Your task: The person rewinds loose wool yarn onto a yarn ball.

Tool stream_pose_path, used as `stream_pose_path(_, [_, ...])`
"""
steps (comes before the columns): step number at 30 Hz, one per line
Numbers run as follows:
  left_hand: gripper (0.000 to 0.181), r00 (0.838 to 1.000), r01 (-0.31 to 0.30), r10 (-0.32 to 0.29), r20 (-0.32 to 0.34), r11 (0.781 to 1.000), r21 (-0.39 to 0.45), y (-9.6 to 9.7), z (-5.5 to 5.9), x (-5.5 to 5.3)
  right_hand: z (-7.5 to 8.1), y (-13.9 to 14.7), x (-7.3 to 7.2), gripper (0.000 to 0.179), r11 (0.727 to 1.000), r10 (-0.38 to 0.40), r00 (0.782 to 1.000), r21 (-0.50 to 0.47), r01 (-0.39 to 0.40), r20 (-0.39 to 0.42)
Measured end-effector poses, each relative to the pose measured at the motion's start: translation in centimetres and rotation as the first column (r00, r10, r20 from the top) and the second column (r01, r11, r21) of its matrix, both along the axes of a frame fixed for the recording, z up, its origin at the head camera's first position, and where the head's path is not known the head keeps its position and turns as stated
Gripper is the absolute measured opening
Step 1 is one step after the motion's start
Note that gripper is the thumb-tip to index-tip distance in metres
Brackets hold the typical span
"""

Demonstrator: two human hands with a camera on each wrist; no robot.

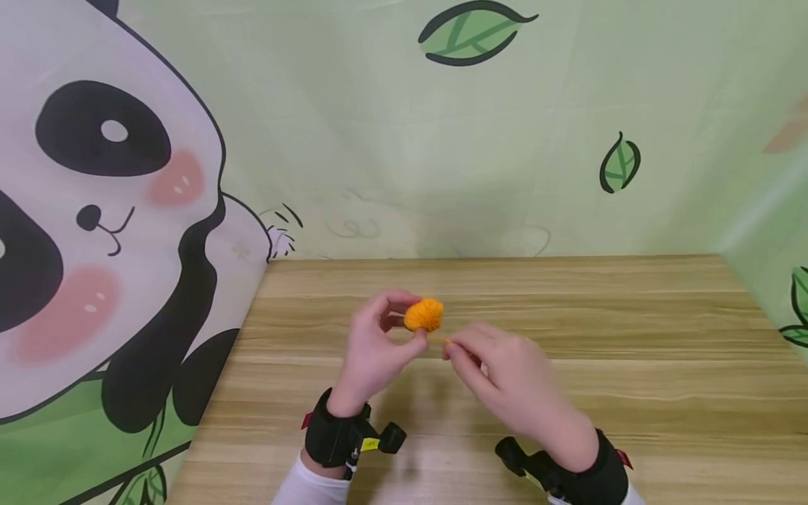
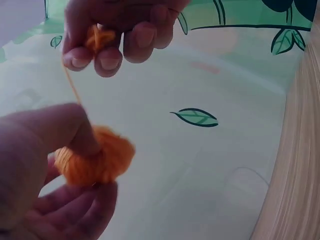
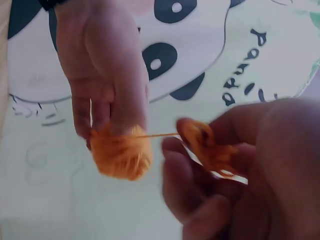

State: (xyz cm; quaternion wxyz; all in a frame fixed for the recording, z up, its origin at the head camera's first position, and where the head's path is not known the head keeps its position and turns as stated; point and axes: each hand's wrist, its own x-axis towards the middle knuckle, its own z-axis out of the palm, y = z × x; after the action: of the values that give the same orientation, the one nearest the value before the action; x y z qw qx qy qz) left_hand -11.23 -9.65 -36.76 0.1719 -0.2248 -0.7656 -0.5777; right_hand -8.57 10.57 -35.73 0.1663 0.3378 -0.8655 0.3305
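Above the table, my left hand [image 1: 375, 347] holds a small ball of orange yarn [image 1: 424, 315] between thumb and fingers. To its right, my right hand [image 1: 511, 372] pinches the strand that runs from the ball. In the right wrist view a small looped bunch of orange yarn [image 3: 212, 150] sits among the right hand's fingers, and a taut strand [image 3: 159, 135] links it to the ball [image 3: 122, 155]. The left wrist view shows the same bunch [image 2: 97, 39] in the right hand, above the ball [image 2: 97, 157].
Beneath both hands lies a wood-grain table [image 1: 631, 337]. A pale green backdrop [image 1: 353, 126] with a printed panda and leaves stands behind it and along its sides. Black camera bands [image 1: 334, 431] circle both wrists.
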Motion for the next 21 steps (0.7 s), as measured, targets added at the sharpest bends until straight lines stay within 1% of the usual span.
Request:
stream_pose_path(2, [0.038,0.996,0.084,-0.085,-0.014,0.995,-0.057,0.1,0.1,0.2,0.1,0.6,-0.3,0.011,0.997,-0.060,0.997,-0.043,0.058,-0.040])
stream_pose_path(4, [0.039,0.983,0.179,-0.182,-0.023,0.980,-0.091,0.1,0.3,0.4,0.2,1.0,-0.7,0.011,0.993,-0.104,0.993,-0.058,0.101,-0.054])
stream_pose_path(5, [0.039,0.973,0.227,-0.231,-0.024,0.969,-0.095,0.1,0.3,0.5,0.2,1.2,-0.8,0.011,0.992,-0.118,0.991,-0.056,0.115,-0.054])
stream_pose_path(7, [0.040,0.949,0.312,-0.314,-0.014,0.947,-0.078,0.1,0.4,0.6,0.2,1.5,-1.2,0.011,0.991,-0.128,0.991,-0.047,0.126,-0.047])
stream_pose_path(8, [0.041,0.938,0.344,-0.345,-0.005,0.937,-0.060,0.1,0.4,0.6,0.2,1.5,-1.3,0.012,0.991,-0.127,0.991,-0.042,0.125,-0.043])
stream_pose_path(9, [0.041,0.931,0.365,-0.365,0.003,0.930,-0.044,0.1,0.5,0.7,0.2,1.5,-1.4,0.012,0.992,-0.124,0.991,-0.038,0.123,-0.038])
stream_pose_path(10, [0.040,0.925,0.379,-0.379,0.012,0.925,-0.029,0.0,0.5,0.7,0.1,1.5,-1.5,0.013,0.992,-0.122,0.992,-0.033,0.121,-0.030])
stream_pose_path(12, [0.042,0.917,0.398,-0.397,0.036,0.918,0.005,-0.2,-0.2,0.4,0.0,1.4,-1.6,0.015,0.992,-0.121,0.993,-0.025,0.121,-0.007])
stream_pose_path(14, [0.042,0.909,0.411,-0.413,0.059,0.910,0.049,-0.4,-0.8,0.2,-0.2,1.3,-1.7,0.018,0.992,-0.122,0.992,-0.007,0.123,0.036])
stream_pose_path(17, [0.043,0.899,0.420,-0.433,0.064,0.895,0.151,-0.7,-2.0,-0.3,-0.5,1.0,-1.7,0.021,0.992,-0.121,0.986,0.062,0.115,0.115])
stream_pose_path(18, [0.043,0.899,0.416,-0.433,0.057,0.889,0.193,-0.7,-2.1,-0.3,-0.7,0.8,-1.7,0.021,0.990,-0.118,0.983,0.094,0.106,0.142])
stream_pose_path(19, [0.043,0.903,0.404,-0.426,0.052,0.885,0.232,-0.7,-2.1,-0.4,-0.9,0.6,-1.7,0.021,0.988,-0.113,0.979,0.126,0.093,0.168])
stream_pose_path(21, [0.043,0.919,0.361,-0.392,0.046,0.882,0.302,-0.7,-2.2,-0.5,-1.2,0.2,-1.6,0.018,0.980,-0.099,0.971,0.189,0.058,0.217])
